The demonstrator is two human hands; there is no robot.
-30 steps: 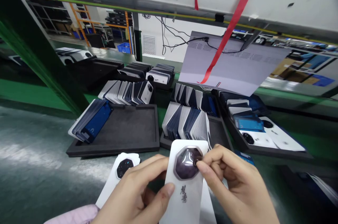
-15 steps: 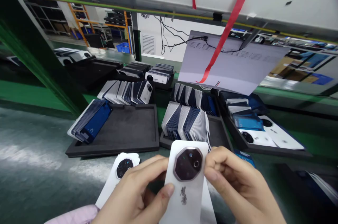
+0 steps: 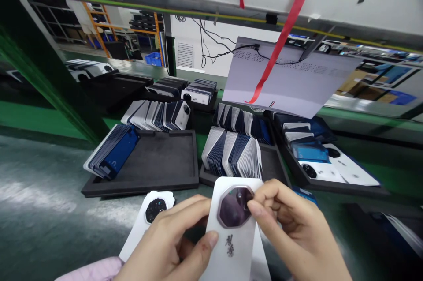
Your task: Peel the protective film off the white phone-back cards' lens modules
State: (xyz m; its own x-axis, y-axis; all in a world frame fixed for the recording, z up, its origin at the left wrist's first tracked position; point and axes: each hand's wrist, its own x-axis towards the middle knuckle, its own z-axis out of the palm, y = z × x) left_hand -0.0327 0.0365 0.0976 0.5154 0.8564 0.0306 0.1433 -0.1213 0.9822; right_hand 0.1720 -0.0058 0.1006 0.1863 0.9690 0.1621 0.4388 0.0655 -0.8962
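Ideally, your left hand [image 3: 172,237], grasping the white panel [image 3: 236,259] by its left edge, should brace it firmly, while your right hand [image 3: 294,228] – fingertips [image 3: 256,207] gathered at the dark octagonal window [image 3: 231,212] above that grip, anything pinched too hidden to tell – should work lightly.

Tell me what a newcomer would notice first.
Probably the white panel with its dark octagonal window, bottom centre, held in the left hand, the right hand at the window's right edge. Next, the long red strip across the grey board, upper right. Then the row of fanned panels in a black tray beyond.
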